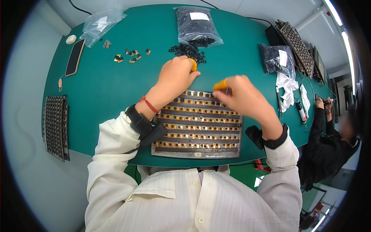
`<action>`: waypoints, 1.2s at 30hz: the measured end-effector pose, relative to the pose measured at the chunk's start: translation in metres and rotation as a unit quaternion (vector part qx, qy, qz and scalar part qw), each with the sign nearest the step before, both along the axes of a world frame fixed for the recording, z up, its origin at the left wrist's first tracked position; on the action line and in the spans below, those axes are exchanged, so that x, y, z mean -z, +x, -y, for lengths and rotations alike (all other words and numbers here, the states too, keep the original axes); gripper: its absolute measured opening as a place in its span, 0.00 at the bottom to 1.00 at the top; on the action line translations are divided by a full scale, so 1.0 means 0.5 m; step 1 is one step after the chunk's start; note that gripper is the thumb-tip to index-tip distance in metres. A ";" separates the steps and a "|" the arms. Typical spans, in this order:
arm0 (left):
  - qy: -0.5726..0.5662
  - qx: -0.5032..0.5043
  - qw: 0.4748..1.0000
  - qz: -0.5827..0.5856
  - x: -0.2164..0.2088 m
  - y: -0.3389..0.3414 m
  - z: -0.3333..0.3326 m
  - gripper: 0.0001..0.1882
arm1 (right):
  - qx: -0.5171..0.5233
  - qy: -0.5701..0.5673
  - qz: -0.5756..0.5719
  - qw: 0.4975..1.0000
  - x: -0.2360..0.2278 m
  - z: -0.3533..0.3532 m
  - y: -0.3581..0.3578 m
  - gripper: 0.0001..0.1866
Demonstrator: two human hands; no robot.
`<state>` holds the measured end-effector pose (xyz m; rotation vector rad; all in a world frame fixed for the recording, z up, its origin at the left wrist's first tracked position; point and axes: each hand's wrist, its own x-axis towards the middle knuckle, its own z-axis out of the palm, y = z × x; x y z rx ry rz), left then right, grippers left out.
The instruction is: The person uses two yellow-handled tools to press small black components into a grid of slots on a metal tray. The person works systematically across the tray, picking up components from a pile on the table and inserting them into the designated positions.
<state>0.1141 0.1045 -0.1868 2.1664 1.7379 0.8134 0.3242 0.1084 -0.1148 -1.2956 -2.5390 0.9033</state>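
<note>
Green table [116, 89] carries grey tray [198, 154] of small gold-and-black parts in rows, near edge, centre. Left hand [176, 75] beyond tray's far edge, at loose pile of black parts [188, 49]; fingers curled together, contents not visible, cannot tell if gripping. Right hand [241, 96] over tray's far-right rows, yellow-capped fingertip [220, 85] pinched down with thumb, on what cannot tell. Spare tray [56, 125] far left. Risk, judged: sleeve or wrist brushing seated rows could dislodge parts; pile could scatter under left hand.
</note>
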 end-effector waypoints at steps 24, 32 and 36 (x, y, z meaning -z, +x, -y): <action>-0.079 -0.029 0.995 0.047 -0.022 -0.124 0.061 0.10 | 0.006 0.013 -0.057 0.998 0.076 -0.075 -0.080 0.10; -0.081 -0.026 0.996 0.036 -0.026 -0.124 0.069 0.10 | -0.029 0.020 -0.017 0.999 0.078 -0.071 -0.111 0.10; -0.104 -0.013 0.992 0.072 -0.024 -0.111 0.067 0.10 | -0.015 -0.006 0.013 1.000 0.058 -0.063 -0.106 0.07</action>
